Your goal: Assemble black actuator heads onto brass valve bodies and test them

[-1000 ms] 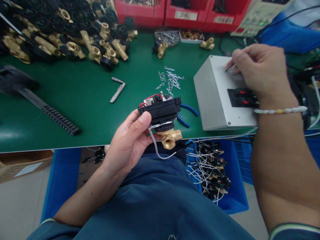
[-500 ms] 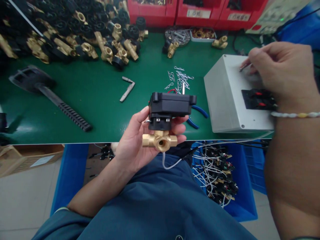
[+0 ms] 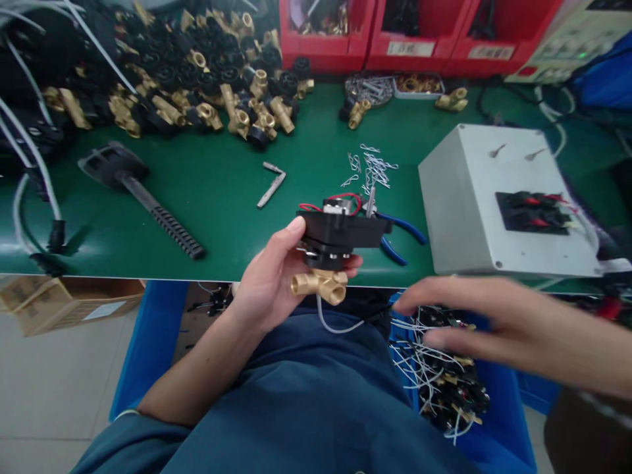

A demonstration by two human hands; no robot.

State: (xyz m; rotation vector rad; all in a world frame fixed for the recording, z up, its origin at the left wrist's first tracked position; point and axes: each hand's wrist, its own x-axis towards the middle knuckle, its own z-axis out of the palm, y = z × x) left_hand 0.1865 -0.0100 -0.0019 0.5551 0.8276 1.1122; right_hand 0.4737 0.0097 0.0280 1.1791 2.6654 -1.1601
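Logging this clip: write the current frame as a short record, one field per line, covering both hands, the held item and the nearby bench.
left hand: the hand grips a brass three-way valve with a black plastic housing
right hand: motion-blurred, fingers spread, hand above a blue plastic bin; contact with the black cable end: cannot tell
held item detail: red wires on top, thin white cable below
bench right: grey box with two metal toggle levers
bench centre: silver wire clips, blue-handled pliers
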